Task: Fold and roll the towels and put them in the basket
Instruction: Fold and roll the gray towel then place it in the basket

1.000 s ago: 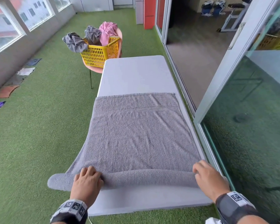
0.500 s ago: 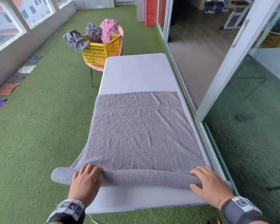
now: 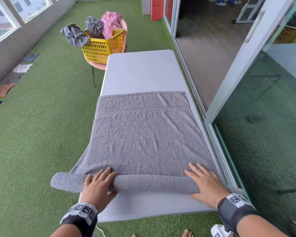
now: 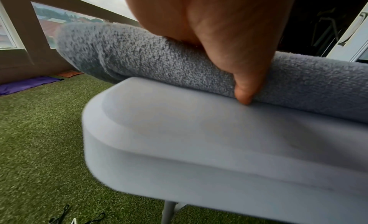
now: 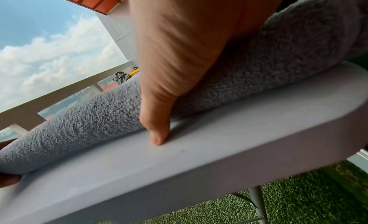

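A grey towel [image 3: 143,132] lies along the white table [image 3: 140,71], its near end wound into a roll [image 3: 149,183] that overhangs the table's left edge. My left hand [image 3: 99,182] lies flat over the roll [image 4: 151,60] with straight fingers, the thumb down at its near side. My right hand [image 3: 203,180] presses the roll's right part [image 5: 278,54] the same way, fingers spread forward onto the flat towel. The yellow basket [image 3: 102,47] stands on a pink chair beyond the table's far left corner, with grey and pink towels [image 3: 109,23] draped over it.
Artificial grass [image 3: 41,134] covers the floor on the left, with several cloths [image 3: 22,68] lying along the window wall. A glass sliding door frame [image 3: 229,100] runs close along the table's right side. Toes show at the bottom edge.
Both hands went from curled over the roll to flat with fingers stretched forward, and the roll has moved a little farther along the towel and grown thicker.
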Available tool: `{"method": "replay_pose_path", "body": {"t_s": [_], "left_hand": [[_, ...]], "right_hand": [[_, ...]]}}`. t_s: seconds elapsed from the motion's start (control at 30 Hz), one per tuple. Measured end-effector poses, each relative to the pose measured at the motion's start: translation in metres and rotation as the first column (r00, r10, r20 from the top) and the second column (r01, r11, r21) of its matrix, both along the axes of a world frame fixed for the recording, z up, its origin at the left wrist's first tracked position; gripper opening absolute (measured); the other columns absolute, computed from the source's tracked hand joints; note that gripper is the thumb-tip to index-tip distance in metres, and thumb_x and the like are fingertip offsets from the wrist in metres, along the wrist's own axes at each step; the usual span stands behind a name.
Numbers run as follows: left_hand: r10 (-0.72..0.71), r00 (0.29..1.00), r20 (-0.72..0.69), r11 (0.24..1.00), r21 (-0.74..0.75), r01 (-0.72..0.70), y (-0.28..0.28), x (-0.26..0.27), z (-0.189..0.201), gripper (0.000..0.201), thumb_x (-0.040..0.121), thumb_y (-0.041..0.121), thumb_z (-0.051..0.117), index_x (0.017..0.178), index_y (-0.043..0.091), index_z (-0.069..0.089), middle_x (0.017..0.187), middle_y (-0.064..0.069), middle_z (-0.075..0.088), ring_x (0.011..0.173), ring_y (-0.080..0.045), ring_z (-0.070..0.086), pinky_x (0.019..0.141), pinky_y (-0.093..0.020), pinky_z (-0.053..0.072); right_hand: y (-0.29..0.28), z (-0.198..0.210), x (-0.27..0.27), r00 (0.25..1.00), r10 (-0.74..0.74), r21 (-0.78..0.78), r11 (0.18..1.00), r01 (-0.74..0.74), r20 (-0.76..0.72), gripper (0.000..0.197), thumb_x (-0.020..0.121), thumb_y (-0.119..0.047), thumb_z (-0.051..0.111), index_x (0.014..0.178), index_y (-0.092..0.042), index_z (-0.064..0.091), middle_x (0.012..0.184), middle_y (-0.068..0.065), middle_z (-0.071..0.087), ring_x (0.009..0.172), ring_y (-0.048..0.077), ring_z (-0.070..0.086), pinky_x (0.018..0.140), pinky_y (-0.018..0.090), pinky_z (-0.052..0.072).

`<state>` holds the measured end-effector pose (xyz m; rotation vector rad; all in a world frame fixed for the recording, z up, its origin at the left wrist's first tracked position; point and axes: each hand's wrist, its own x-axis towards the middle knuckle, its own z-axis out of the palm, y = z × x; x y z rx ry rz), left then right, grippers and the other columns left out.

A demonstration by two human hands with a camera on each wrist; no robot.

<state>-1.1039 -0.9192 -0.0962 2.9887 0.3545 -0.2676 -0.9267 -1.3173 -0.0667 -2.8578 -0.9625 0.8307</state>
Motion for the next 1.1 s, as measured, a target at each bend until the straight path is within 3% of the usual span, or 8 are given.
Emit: {"method": "replay_pose_path", "body": {"t_s": [0.17,0.3,0.43,0.6,0.8,0.97,1.03,1.1], "left_hand": [[-0.034,0.999,-0.002,0.999,-0.006,0.034,-0.023,0.021,-0.003,0.07,0.076,0.067,0.061,0.14,0.049,0.04,0.154,0.011,0.04,0.14,-0.018,0.041,0.112,-0.056,0.032],[-0.069,0.998,-0.01,0.997,-0.026,0.069,-0.048,0.032,-0.002,0.071,0.071,0.064,0.067,0.136,0.049,0.041,0.149,0.01,0.047,0.135,-0.02,0.047,0.106,-0.056,0.036],[-0.113,0.994,-0.012,0.994,-0.016,0.112,-0.065,0.029,0.0,0.073,0.07,0.064,0.068,0.136,0.048,0.041,0.147,0.011,0.048,0.134,-0.018,0.048,0.106,-0.055,0.037],[-0.139,0.99,0.007,0.99,-0.03,0.139,-0.071,0.008,0.012,0.075,0.061,0.057,0.078,0.129,0.05,0.048,0.126,0.015,0.058,0.112,-0.014,0.059,0.095,-0.045,0.046],[-0.105,0.993,0.051,0.994,-0.024,0.106,-0.063,-0.029,0.021,0.078,0.051,0.056,0.08,0.123,0.05,0.049,0.102,0.013,0.051,0.091,-0.012,0.054,0.075,-0.038,0.052],[-0.07,0.996,0.045,0.998,0.006,0.07,-0.054,-0.046,0.023,0.078,0.05,0.051,0.079,0.124,0.041,0.054,0.1,0.015,0.054,0.092,-0.013,0.057,0.079,-0.036,0.051],[-0.029,0.997,0.064,1.0,-0.008,0.03,-0.048,-0.052,0.025,0.08,0.051,0.046,0.08,0.125,0.036,0.053,0.104,0.014,0.058,0.095,-0.015,0.058,0.085,-0.038,0.049],[-0.008,0.995,0.102,0.999,-0.036,0.012,-0.043,-0.059,0.025,0.071,0.055,0.045,0.076,0.12,0.034,0.051,0.102,0.016,0.06,0.097,-0.015,0.058,0.088,-0.038,0.047]], "right_hand": [[-0.029,-0.002,-0.001,0.997,-0.074,0.021,0.997,0.074,0.023,0.084,0.091,-0.05,0.058,0.155,-0.048,0.003,0.159,-0.023,-0.022,0.151,0.007,-0.017,0.123,0.039,-0.001],[-0.058,-0.002,-0.006,0.994,-0.111,0.037,0.993,0.111,0.005,0.082,0.092,-0.047,0.058,0.157,-0.044,0.008,0.16,-0.026,-0.02,0.15,0.003,-0.017,0.126,0.041,0.009],[-0.077,-0.001,-0.016,0.991,-0.13,0.036,0.991,0.13,-0.01,0.08,0.094,-0.045,0.057,0.155,-0.045,0.004,0.16,-0.025,-0.02,0.148,0.001,-0.021,0.123,0.039,0.002],[-0.082,0.002,-0.03,0.991,-0.13,0.046,0.991,0.129,0.012,0.082,0.094,-0.053,0.057,0.156,-0.045,0.004,0.161,-0.022,-0.02,0.149,0.004,-0.017,0.124,0.037,0.001],[-0.063,0.007,-0.033,0.996,-0.091,0.052,0.995,0.089,0.02,0.079,0.093,-0.048,0.06,0.156,-0.043,0.013,0.163,-0.017,-0.015,0.153,0.01,-0.007,0.123,0.038,0.005],[-0.062,0.01,-0.033,0.994,-0.09,0.083,0.993,0.085,0.06,0.08,0.084,-0.053,0.067,0.151,-0.039,0.027,0.159,-0.015,0.015,0.148,0.01,0.016,0.122,0.033,0.015],[-0.071,0.012,-0.034,0.991,-0.095,0.088,0.992,0.087,0.093,0.068,0.078,-0.061,0.066,0.135,-0.04,0.036,0.14,-0.021,0.03,0.134,0.003,0.03,0.119,0.028,0.024],[-0.079,0.013,-0.035,0.989,-0.097,0.069,0.994,0.09,0.112,0.048,0.077,-0.061,0.067,0.113,-0.044,0.041,0.119,-0.027,0.039,0.116,0.0,0.039,0.105,0.022,0.037]]}}
